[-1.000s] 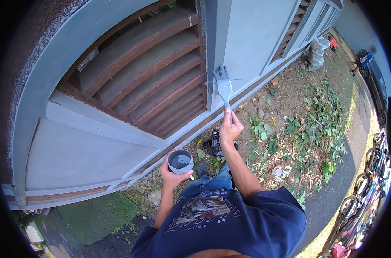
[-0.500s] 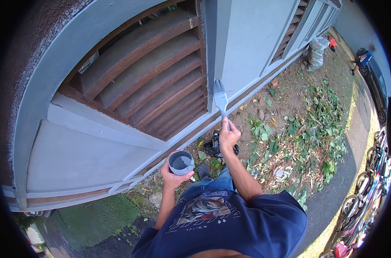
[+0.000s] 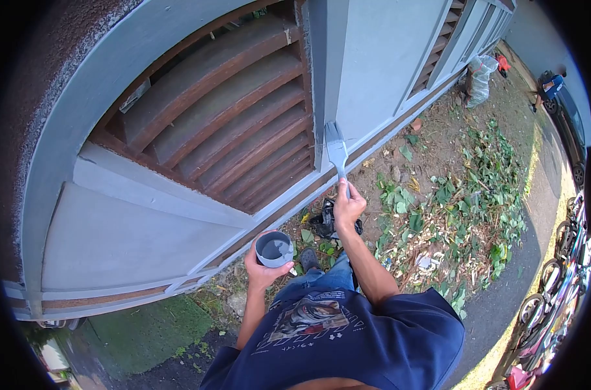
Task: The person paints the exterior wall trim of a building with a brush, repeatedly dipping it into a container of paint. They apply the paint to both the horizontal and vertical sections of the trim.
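My right hand (image 3: 348, 211) is closed round the handle of a paintbrush (image 3: 337, 151) coated in grey paint. The bristles point away from me and appear to touch the grey wall post (image 3: 332, 78) near its lower end. In my left hand (image 3: 261, 273) is a cup of grey paint (image 3: 274, 249), held by its side with the mouth facing up. Paint coats the inside of the cup. Beside the post, brown louvre slats (image 3: 243, 110) fill an opening in the wall.
Cut leaves and wood chips (image 3: 432, 240) cover the ground at my right. A black plastic bag (image 3: 326, 221) lies by the wall base. Farther off are a clear plastic bag (image 3: 480, 81), a person (image 3: 550, 86) by a dark car (image 3: 571, 123), and several bicycles (image 3: 549, 279).
The paintbrush and my right hand have shifted very slightly right and down. My left hand and the cup stay nearly in place.
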Demonstrator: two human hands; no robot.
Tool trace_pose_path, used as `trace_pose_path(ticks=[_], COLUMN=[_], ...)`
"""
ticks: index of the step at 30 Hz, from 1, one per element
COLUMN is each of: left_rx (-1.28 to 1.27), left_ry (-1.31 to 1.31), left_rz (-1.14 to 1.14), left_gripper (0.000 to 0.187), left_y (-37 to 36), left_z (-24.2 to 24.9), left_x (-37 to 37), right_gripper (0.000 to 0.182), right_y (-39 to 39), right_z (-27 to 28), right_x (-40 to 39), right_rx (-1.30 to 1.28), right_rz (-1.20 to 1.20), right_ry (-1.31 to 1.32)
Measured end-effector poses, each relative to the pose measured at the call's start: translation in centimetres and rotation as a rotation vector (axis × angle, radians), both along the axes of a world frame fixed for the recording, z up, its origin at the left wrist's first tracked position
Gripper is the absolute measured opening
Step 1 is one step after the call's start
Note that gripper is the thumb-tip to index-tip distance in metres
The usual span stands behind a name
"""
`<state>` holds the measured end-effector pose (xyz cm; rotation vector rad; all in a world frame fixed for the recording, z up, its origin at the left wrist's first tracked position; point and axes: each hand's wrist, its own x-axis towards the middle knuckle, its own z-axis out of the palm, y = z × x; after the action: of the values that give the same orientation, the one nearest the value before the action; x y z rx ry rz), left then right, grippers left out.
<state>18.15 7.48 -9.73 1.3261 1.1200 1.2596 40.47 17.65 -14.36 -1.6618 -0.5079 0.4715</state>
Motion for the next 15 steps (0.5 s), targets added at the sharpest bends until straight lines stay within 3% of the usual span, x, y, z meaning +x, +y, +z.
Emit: trace_pose_path(ticks=[5,9,12,15], left_rx=[-0.049,0.005,-0.011,-0.022], left_ry=[-0.045,0.016,-0.013,0.004], left_rz=[0.027,0.003,-0.011,-0.002], left_gripper=[0.08,0.08,0.079,0.079], left_y=[-0.2,-0.1,-0.4,-0.4], left_z=[-0.1,-0.2,0.1,0.1], left_x=[0.2,0.1,0.3,0.2], right_gripper=[0.036,0.034,0.034,0.034], right_y=[1.5,0.5,0.5,-0.1], right_z=[1.4,0.1,-3.1,-2.4], right_x=[-0.2,-0.3,0.5,0.5], right_rx=[0.182,-0.005,-0.078,-0.127], right_rz=[0.027,0.05,0.024,0.016], right_ry=[-0.064,0.043,-0.002,-0.015])
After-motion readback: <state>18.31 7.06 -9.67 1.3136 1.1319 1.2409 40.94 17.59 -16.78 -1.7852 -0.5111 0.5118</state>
